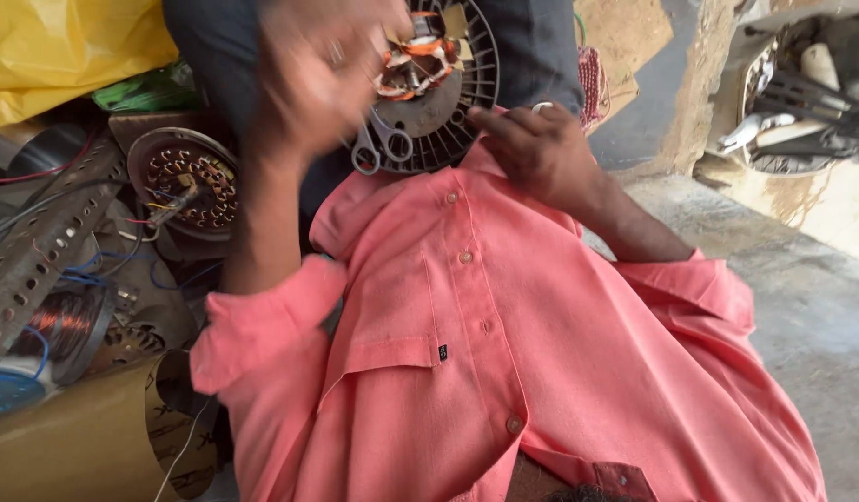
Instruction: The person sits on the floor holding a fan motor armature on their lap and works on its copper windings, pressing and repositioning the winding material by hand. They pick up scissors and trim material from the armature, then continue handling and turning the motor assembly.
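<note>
A: Where does the winding work stand?
B: The motor stator (425,79) lies in the lap. The left hand (323,70), blurred, hovers above it, grip unclear. The right hand (532,149) rests unclenched beside the scissors (378,144).
A: Next?
B: Probably steadying the stator.

Left hand (323,70) motion-blurred, grip unreadable, motor stator (428,88) partly hidden behind hands

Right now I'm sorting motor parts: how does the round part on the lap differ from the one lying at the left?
The lap motor part is dark, slotted, with orange-taped windings and scissors resting on it; the right hand touches it. The left motor part is brownish, ringed with holes, untouched. Both are round.
</note>
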A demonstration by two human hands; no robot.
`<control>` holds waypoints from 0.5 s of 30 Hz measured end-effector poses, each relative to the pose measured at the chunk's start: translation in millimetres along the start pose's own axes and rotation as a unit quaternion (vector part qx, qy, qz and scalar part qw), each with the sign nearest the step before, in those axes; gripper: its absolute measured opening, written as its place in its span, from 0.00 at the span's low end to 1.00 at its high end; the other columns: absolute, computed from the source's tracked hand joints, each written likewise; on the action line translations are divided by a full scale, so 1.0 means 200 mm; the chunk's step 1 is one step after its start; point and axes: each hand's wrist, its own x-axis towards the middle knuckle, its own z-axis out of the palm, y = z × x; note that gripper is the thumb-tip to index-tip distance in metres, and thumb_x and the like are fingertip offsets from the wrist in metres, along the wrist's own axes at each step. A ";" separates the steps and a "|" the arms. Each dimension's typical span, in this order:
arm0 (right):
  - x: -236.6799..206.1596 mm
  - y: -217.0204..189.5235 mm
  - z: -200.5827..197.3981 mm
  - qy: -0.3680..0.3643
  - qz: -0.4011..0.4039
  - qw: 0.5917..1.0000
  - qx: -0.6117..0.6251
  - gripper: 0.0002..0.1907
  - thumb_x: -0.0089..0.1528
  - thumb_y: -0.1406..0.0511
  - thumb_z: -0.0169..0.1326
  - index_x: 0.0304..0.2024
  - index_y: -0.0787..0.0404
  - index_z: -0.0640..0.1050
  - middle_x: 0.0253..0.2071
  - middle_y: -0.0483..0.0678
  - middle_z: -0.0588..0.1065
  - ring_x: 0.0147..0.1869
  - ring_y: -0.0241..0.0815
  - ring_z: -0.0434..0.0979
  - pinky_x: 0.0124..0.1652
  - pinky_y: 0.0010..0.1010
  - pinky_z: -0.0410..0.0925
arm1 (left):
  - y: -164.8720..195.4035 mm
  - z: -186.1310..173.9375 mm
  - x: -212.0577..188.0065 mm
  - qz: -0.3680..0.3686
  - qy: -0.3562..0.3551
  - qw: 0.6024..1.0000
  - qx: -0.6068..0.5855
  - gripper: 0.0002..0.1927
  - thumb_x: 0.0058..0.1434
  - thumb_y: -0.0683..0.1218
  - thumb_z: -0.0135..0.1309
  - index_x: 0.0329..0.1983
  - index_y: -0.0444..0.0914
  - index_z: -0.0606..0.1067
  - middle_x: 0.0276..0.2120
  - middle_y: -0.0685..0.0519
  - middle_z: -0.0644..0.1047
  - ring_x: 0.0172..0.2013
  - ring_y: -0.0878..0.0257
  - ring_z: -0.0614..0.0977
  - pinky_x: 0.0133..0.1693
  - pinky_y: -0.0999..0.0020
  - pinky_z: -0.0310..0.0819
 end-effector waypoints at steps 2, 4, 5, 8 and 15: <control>-0.12 0.03 0.00 0.024 0.059 0.997 0.034 0.20 0.65 0.67 0.64 0.59 0.64 0.78 0.41 0.48 0.78 0.37 0.46 0.77 0.37 0.37 0.68 | 0.13 0.06 -0.04 0.094 -0.026 0.979 0.177 0.09 0.68 0.36 0.56 0.51 0.36 0.78 0.50 0.50 0.79 0.51 0.52 0.79 0.54 0.57 0.75; -0.21 0.04 0.01 0.046 0.106 0.991 0.073 0.19 0.65 0.68 0.65 0.57 0.64 0.77 0.42 0.50 0.78 0.39 0.49 0.79 0.38 0.38 0.70 | 0.23 0.12 -0.06 0.148 -0.052 0.925 0.346 0.13 0.72 0.40 0.55 0.58 0.32 0.78 0.57 0.49 0.77 0.58 0.52 0.76 0.56 0.57 0.71; -0.24 0.04 0.01 0.064 0.125 0.987 0.078 0.18 0.65 0.69 0.65 0.56 0.64 0.78 0.42 0.51 0.79 0.40 0.49 0.79 0.39 0.38 0.71 | 0.25 0.15 -0.06 0.153 -0.048 0.925 0.344 0.14 0.72 0.40 0.54 0.58 0.33 0.77 0.58 0.49 0.76 0.58 0.52 0.75 0.56 0.57 0.70; -0.25 0.02 -0.02 0.119 0.161 0.974 0.107 0.12 0.66 0.72 0.65 0.51 0.63 0.80 0.42 0.51 0.79 0.42 0.49 0.81 0.40 0.38 0.72 | 0.25 0.22 -0.04 0.163 -0.043 0.925 0.340 0.15 0.70 0.41 0.52 0.59 0.33 0.77 0.59 0.47 0.76 0.58 0.51 0.75 0.55 0.55 0.70; -0.02 0.01 -0.42 0.127 0.080 0.989 0.007 0.09 0.57 0.74 0.71 0.33 0.63 0.81 0.29 0.53 0.76 0.31 0.52 0.76 0.31 0.41 0.66 | 0.18 0.22 -0.08 0.075 -0.062 0.950 0.296 0.13 0.67 0.41 0.58 0.55 0.36 0.78 0.50 0.52 0.77 0.52 0.53 0.76 0.53 0.54 0.71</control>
